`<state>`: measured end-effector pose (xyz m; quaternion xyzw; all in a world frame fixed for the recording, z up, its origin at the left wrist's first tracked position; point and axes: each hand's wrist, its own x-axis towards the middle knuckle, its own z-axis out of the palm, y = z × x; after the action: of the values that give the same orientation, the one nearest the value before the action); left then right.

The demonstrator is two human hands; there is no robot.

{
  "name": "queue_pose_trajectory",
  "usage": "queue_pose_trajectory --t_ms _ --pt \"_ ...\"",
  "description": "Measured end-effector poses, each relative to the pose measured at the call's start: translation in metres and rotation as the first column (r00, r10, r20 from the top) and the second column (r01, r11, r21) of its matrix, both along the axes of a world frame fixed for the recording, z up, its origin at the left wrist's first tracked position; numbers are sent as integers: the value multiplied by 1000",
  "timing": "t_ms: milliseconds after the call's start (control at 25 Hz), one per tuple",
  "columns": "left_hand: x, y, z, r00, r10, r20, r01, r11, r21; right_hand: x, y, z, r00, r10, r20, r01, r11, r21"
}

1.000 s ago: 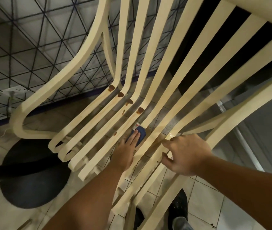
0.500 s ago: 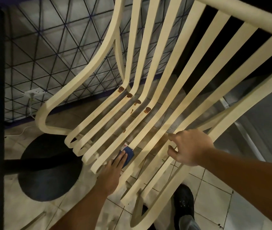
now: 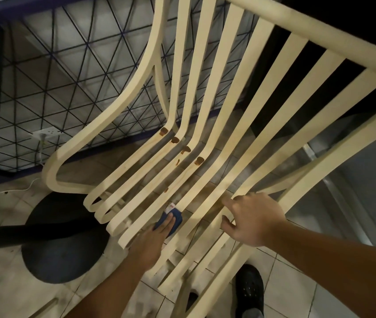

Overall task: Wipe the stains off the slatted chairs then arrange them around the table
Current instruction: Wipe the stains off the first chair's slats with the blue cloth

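Pressing blue cloth [image 3: 173,219] flat onto a smooth cream slat of the slatted chair [image 3: 315,36], near the seat's front edge, left hand [image 3: 151,241] straight-fingered. Gripping a neighbouring curved slat with the right hand [image 3: 254,220]. Rust-brown stains [image 3: 175,140] at the bend.

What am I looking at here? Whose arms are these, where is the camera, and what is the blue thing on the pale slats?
There is no machine here. These are a person's two bare arms, filmed by one wide-angle camera worn on the head and looking down, which is why straight lines bend. The pale slats belong to a slatted chair, with a tiled floor showing through the gaps. The left hand presses a blue cloth against one seat slat with straight fingers. The right hand holds a neighbouring slat, apparently to steady the chair. Brown stains sit further up, where the seat curves into the back, and are not yet wiped. At the bottom is the person's black shoe.
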<state>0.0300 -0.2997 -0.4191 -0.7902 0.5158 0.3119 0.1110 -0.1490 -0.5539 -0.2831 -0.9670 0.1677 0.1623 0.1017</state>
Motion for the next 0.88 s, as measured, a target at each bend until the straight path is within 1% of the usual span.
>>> queue_pose_trajectory --t_ms 120,160,280,360,440,600,680,720,800,840,880 --pt "-5 -72 0 989 -106 102 113 992 -61 0 0 -3 1000 2 -3 -2 1000 12" --pt "-8 -98 -3 988 -111 109 117 992 -52 0 -1 -2 1000 -1 -9 1 1000 23" --pt "-9 -172 -17 997 -36 70 36 999 -5 0 -1 -1 1000 -13 -20 14 998 64" --pt "-10 -211 -21 995 -53 82 57 997 -50 1 0 0 1000 -13 -6 14 997 82" --pt "-13 -226 -27 989 -97 112 104 993 -61 2 -1 0 1000 -8 -2 8 997 81" --pt "-10 -195 -26 988 -72 140 90 988 -123 2 -2 1 1000 -11 -4 11 996 90" --pt "-8 -167 -27 985 -83 152 104 986 -130 1 -2 2 1000 -25 -4 25 995 97" --pt "-6 -149 -31 989 -58 136 79 985 -151 1 -1 2 999 -32 -4 32 995 95" --pt "-5 -107 -36 993 23 115 8 966 -257 0 0 2 1000 -30 -2 30 996 80" --pt "-5 -86 -38 994 66 82 -41 959 -281 0 0 3 1000 -25 0 25 997 69" --pt "-5 -67 -37 996 64 68 -43 960 -276 0 0 2 1000 -20 -2 20 998 59"
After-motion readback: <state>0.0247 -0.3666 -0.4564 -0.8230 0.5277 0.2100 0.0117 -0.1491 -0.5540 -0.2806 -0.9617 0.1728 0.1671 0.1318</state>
